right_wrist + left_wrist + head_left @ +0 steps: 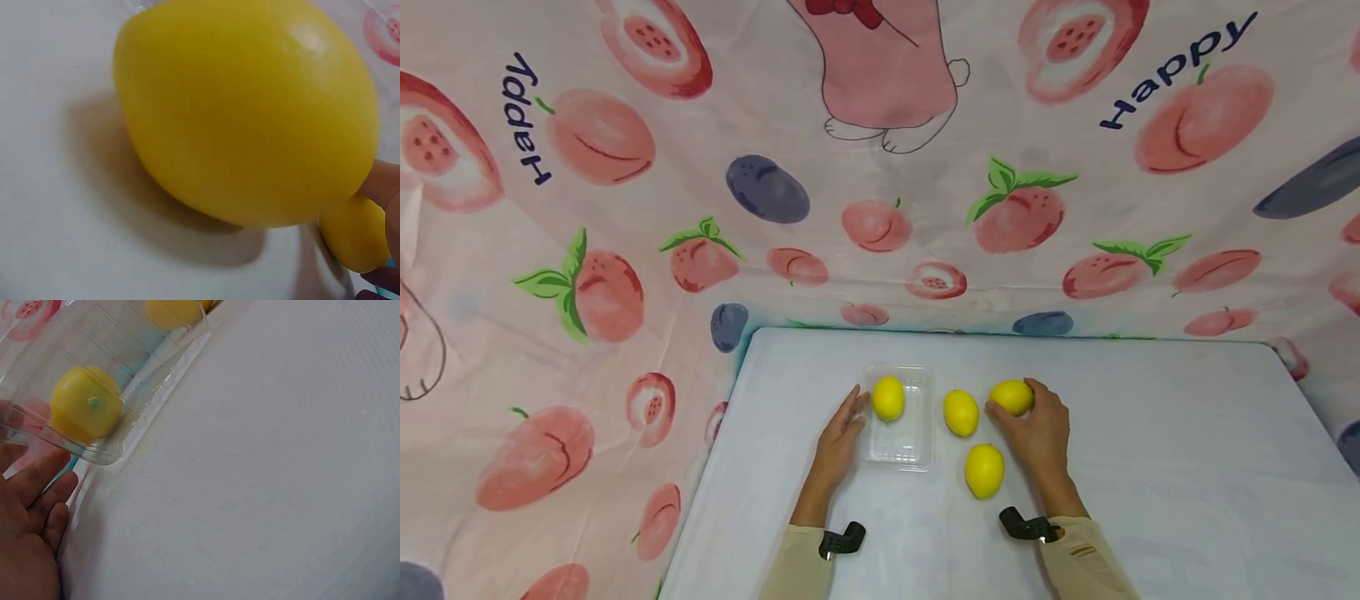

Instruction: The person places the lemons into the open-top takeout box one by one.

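My right hand [1039, 429] pinches a yellow lemon [1011, 397] between thumb and fingers, at the far right of the loose fruit. In the right wrist view, that lemon [355, 234] is partly covered by the hand and by a nearer lemon [250, 112]. A clear plastic tray [912, 442] lies left of the loose lemons, with one lemon [888, 398] in its upper left part. Along the tray's left side rests my left hand [837, 446], fingers extended. The left wrist view has its fingers [40, 478] right at the tray's edge [94, 456].
Two more lemons stand on the white table [1180, 467] between tray and right hand: one lemon [961, 412] beside the held one, another lemon [984, 471] nearer the front. A fruit-print cloth [925, 225] hangs behind the table and on its left.
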`<control>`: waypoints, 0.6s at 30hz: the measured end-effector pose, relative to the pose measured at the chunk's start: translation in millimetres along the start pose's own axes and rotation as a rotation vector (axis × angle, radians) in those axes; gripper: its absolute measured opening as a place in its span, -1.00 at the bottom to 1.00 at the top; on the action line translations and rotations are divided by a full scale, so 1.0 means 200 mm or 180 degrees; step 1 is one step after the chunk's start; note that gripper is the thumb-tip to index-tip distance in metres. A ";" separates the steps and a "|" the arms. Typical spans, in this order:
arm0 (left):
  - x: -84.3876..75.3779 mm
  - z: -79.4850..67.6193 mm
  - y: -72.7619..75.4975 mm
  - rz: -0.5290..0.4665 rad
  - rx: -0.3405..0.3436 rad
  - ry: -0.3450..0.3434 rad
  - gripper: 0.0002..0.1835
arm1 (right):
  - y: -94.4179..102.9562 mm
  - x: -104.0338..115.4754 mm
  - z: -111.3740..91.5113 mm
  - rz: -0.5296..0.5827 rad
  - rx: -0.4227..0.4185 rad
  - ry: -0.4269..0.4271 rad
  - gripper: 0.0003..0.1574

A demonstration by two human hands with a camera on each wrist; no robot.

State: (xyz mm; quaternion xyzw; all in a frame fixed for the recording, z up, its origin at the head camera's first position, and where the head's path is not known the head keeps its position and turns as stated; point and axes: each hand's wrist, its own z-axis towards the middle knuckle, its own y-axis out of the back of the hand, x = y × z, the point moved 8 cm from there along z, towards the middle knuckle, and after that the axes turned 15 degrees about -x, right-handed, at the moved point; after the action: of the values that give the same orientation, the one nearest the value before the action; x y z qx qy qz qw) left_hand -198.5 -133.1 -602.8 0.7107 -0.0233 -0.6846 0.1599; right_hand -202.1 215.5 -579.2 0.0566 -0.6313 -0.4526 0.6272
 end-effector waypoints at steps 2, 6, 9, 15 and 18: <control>0.00 0.00 0.00 0.0014 0.0011 -0.0024 -0.42 | 0.00 0.00 0.00 0.0010 -0.0024 0.0036 0.03; 0.00 0.00 0.00 0.0049 0.0027 -0.0065 -0.41 | 0.02 -0.01 0.00 0.0043 -0.0076 0.0004 0.01; 0.00 0.00 0.00 0.0071 0.0038 -0.0057 -0.41 | 0.04 -0.03 -0.01 0.0071 -0.0101 -0.0099 0.02; 0.00 0.00 0.00 0.0106 0.0015 -0.0040 -0.41 | 0.09 -0.01 -0.03 0.0090 -0.0140 -0.0172 0.04; 0.00 0.00 0.00 0.0098 -0.0005 -0.0029 -0.42 | 0.11 0.01 -0.03 0.0078 -0.0174 -0.0110 0.03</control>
State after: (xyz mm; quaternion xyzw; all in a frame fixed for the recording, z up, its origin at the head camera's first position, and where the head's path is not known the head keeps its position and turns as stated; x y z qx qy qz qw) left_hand -198.9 -133.5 -602.8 0.7071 -0.0345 -0.6853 0.1709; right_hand -186.2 223.4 -564.3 0.0239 -0.6301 -0.4629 0.6230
